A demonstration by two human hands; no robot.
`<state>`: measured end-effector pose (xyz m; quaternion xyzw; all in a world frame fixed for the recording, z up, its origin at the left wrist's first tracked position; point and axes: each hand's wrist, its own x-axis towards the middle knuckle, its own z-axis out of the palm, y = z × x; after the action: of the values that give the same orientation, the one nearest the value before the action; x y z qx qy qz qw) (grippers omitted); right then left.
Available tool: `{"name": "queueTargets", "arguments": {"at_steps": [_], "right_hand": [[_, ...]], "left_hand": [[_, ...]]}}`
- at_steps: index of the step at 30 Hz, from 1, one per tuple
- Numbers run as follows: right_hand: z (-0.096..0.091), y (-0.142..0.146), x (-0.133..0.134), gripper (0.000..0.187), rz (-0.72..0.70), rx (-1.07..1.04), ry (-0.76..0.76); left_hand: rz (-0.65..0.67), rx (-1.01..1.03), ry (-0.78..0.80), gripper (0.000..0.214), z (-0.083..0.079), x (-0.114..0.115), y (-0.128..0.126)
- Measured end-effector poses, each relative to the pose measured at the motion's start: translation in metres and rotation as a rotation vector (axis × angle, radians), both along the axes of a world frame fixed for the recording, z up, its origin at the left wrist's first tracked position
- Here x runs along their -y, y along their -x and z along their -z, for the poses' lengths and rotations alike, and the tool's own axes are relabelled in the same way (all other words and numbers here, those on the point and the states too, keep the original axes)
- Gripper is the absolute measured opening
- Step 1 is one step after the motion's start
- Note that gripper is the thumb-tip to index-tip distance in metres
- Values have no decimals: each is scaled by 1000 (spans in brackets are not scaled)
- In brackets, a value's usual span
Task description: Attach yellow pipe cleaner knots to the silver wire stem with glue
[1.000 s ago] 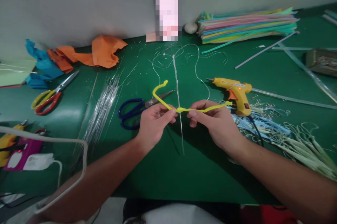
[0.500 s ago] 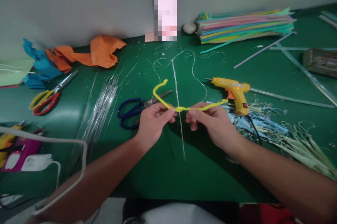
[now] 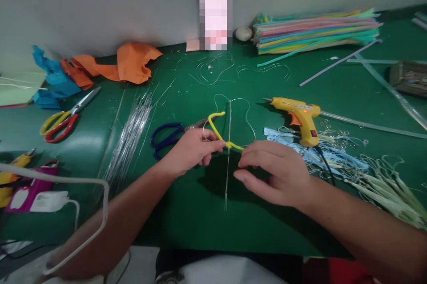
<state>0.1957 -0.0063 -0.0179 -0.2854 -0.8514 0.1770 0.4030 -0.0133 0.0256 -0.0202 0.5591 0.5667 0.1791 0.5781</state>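
A yellow pipe cleaner point(image 3: 215, 127) is wound round a thin twisted wire stem point(image 3: 228, 119), its left end curving upward. Two wire loops point(image 3: 248, 112) spread from the stem's top, while its lower end hangs free. My left hand point(image 3: 196, 150) pinches the pipe cleaner just left of the crossing. Beside the pipe cleaner's right part is my right hand point(image 3: 275, 170), thumb and fingers apart; the fingers hide that end. Behind my left hand lie blue-handled scissors point(image 3: 163, 137).
A yellow glue gun point(image 3: 296, 112) lies at right beside blue tassels point(image 3: 320, 155). Bundled pipe cleaners point(image 3: 316, 32) lie at the back. Left are silver wires point(image 3: 131, 132), red-and-yellow scissors point(image 3: 68, 119) and orange paper point(image 3: 133, 63). A white cable point(image 3: 106, 199) passes over my left forearm.
The wire stem and its loops have come down toward me and stand more upright. My right hand's thumb and fingers have spread from their pinch on the pipe cleaner; my left keeps its pinch.
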Motion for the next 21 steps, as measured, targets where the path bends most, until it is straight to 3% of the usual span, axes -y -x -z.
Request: {"name": "queueTargets", "arguments": {"at_steps": [3,5,7,9,11,13,15,16,18,21], "right_hand": [[-8,-3,-4,6,86,24,-11],[-16,-6,-6,8,173,106,-173],[-26,-11,-6,10,256,295,-439],[-38,-18,-4,16,312,514,-564],[-48,-27,-2,26,466,702,-428],[-56,-38,-3,40,761,864,-112],[-59,-51,-8,45,896,925,36],[-59,-57,-12,50,978,995,218],[-53,-67,-19,63,1018,1087,506],[-38,-73,-27,66,966,1084,668]], "left_hand": [[108,-230,-43,35,-12,0,8],[127,-384,-132,45,-17,2,14],[146,-523,-247,53,-19,6,17],[171,-629,-355,54,-18,9,19],[194,-698,-435,51,-15,11,19],[204,-731,-497,47,-10,13,18],[200,-725,-553,42,-6,15,17],[194,-708,-581,41,-3,16,16],[183,-669,-632,38,2,16,16],[176,-610,-700,35,9,16,18]]}}
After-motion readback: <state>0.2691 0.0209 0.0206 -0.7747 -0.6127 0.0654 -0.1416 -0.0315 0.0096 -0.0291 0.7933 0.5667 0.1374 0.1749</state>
